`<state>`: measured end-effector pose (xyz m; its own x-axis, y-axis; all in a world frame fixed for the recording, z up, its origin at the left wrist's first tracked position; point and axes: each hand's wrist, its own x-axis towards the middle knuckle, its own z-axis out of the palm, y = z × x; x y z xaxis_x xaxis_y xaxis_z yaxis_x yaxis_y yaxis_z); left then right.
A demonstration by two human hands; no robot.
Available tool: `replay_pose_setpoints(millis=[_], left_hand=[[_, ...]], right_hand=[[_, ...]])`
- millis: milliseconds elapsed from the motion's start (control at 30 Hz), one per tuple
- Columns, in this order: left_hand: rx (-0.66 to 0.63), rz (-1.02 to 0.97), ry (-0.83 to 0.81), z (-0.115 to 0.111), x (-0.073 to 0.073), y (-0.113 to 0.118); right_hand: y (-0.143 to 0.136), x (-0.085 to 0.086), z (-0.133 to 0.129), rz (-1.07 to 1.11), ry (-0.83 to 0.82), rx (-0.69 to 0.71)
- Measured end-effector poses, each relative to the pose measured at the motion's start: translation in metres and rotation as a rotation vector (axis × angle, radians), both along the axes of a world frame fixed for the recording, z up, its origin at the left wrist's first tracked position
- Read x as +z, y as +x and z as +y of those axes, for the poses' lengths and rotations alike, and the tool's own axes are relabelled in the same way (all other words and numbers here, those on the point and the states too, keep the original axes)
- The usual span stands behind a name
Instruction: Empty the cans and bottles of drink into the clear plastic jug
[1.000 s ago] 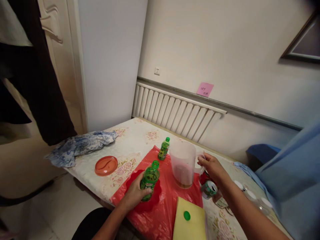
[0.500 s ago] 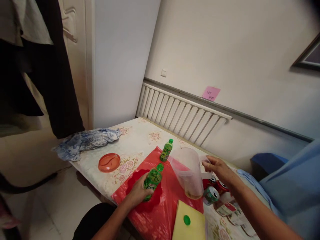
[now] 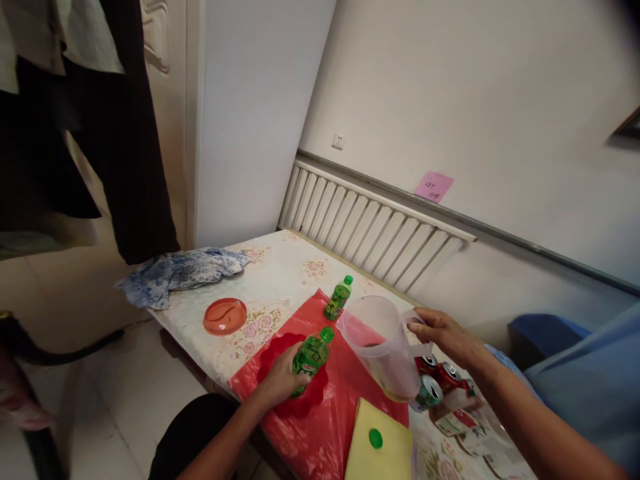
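My left hand [image 3: 286, 381] is wrapped round a green plastic drink bottle [image 3: 311, 357], held over a red scalloped dish [image 3: 274, 353]. In my right hand [image 3: 445, 335] is the handle of a clear plastic pitcher [image 3: 383, 350]. The pitcher leans with its rim toward the left, and a little yellowish liquid shows near its bottom. A second green bottle [image 3: 339, 299], with a green top, stands behind the held one. Both hands are above a red plastic sheet [image 3: 320, 440]. A small round green piece [image 3: 375, 438] lies on a folded yellow cloth [image 3: 367, 460].
Several drink cans [image 3: 431, 390] and clear containers [image 3: 460, 421] stand right of the pitcher. An orange-red plate [image 3: 225, 316] and a blue-white cloth [image 3: 185, 273] lie at the left of the flowered tablecloth [image 3: 280, 260]. A radiator [image 3: 360, 220] runs along the wall.
The pitcher tilts a little more, its base swinging to the right. The left hand keeps its hold on the bottle. The whole view has shifted slightly.
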<state>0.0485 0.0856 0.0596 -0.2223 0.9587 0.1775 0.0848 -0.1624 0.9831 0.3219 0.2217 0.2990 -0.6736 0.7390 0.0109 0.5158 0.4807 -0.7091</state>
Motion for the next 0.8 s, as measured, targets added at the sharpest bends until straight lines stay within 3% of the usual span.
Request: replay_pose_setpoints(millis=[400, 800], left_hand=[[-0.004, 0.009, -0.001, 0.001, -0.002, 0.001], [0.014, 0.045, -0.012, 0.004, -0.009, 0.002]], right_hand=[[-0.004, 0.003, 0.006, -0.013, -0.092, 0.054], [-0.007, 0.009, 0.009, -0.084, -0.048, 0.093]])
